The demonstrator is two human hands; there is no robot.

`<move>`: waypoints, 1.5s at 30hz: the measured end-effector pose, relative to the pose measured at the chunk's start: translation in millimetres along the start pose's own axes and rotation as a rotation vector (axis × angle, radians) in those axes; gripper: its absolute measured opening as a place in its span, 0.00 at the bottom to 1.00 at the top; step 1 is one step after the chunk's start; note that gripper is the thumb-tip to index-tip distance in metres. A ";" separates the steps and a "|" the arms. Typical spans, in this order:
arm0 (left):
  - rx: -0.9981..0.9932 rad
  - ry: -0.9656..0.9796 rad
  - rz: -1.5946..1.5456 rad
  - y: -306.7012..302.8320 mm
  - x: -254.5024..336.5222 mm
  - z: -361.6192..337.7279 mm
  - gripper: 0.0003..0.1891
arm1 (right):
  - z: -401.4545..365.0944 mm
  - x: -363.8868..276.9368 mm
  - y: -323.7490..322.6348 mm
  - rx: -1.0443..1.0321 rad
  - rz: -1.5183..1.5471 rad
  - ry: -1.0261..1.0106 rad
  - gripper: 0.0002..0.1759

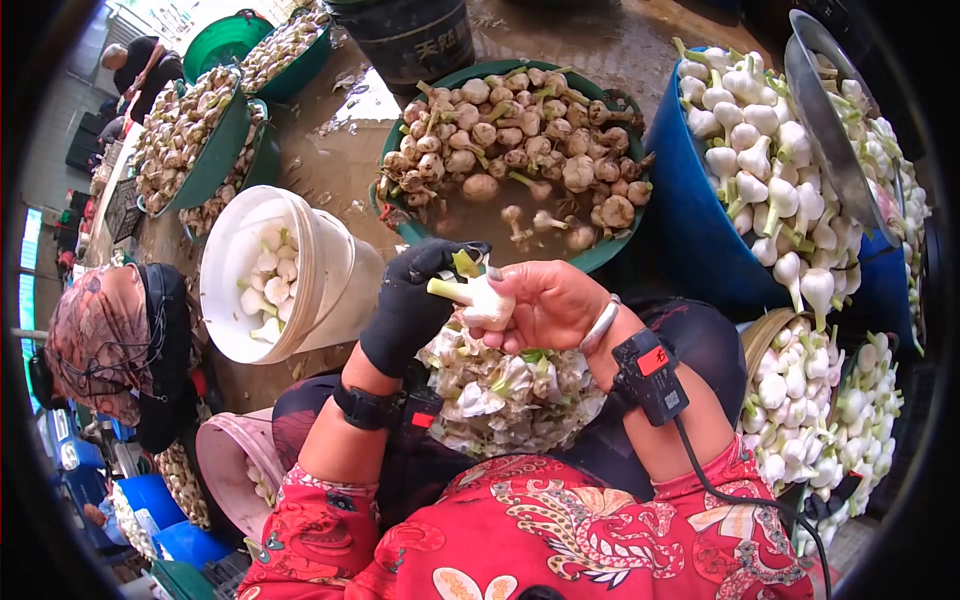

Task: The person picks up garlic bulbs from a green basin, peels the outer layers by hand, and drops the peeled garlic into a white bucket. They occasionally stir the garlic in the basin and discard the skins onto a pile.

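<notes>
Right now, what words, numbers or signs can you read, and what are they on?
"天然": on the black bucket; whatever follows is unclear.
Right-wrist red sticker: one character, too small to be sure.
Left-wrist red sticker: its mark is too small to read.
Pale code square on the right-wrist device: too small.

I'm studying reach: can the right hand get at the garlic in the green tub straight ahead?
Probably yes: the right hand looks close to the green tub, with nothing visible blocking the garlic inside, though it may first have to release the held bulb.
</notes>
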State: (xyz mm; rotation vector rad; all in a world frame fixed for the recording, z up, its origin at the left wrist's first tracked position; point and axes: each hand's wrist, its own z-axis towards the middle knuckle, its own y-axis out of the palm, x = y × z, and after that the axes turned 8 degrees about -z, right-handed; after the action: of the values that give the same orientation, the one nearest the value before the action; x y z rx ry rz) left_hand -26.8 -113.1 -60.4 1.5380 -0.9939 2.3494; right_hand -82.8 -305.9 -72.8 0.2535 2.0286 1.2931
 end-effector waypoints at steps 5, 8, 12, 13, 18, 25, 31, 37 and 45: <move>0.068 -0.490 -1.005 -8.8 14.5 -6.1 0.22 | -0.3 -5.2 6.4 0.277 -0.182 -0.280 0.19; 0.066 -0.555 -1.071 -6.9 18.2 -4.0 0.20 | 3.4 -7.1 7.3 0.297 -0.345 -0.281 0.24; 0.069 -0.546 -0.707 -10.3 27.0 1.1 0.13 | 6.9 -11.7 7.4 0.374 -0.269 -0.182 0.19; 0.119 -0.560 -0.698 -7.5 34.2 3.6 0.11 | 9.1 -12.6 12.7 0.500 -0.264 -0.190 0.12; 0.144 -0.425 -0.841 -21.9 4.9 3.6 0.11 | 21.4 -8.1 29.3 0.953 -1.501 -1.167 0.03; 0.349 -0.428 -0.877 -23.7 3.5 4.9 0.12 | 23.3 40.3 12.1 0.249 -1.993 0.027 0.18; 0.325 -0.484 -0.789 -12.3 11.0 7.0 0.12 | 14.1 -0.1 41.2 0.921 -1.313 -0.869 0.12; 0.248 -0.476 -0.570 -9.7 17.7 11.0 0.12 | 19.3 2.5 25.6 0.861 -1.412 -0.848 0.10; 0.355 -0.508 -0.849 -19.4 2.3 8.4 0.09 | 15.3 29.0 24.7 0.592 -1.901 -0.524 0.05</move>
State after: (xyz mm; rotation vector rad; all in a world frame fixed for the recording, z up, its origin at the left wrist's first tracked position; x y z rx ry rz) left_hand -12.3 -103.8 -47.8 2.1682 0.0950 1.5998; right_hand -99.0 -268.4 -68.8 -0.8254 1.1647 -0.5225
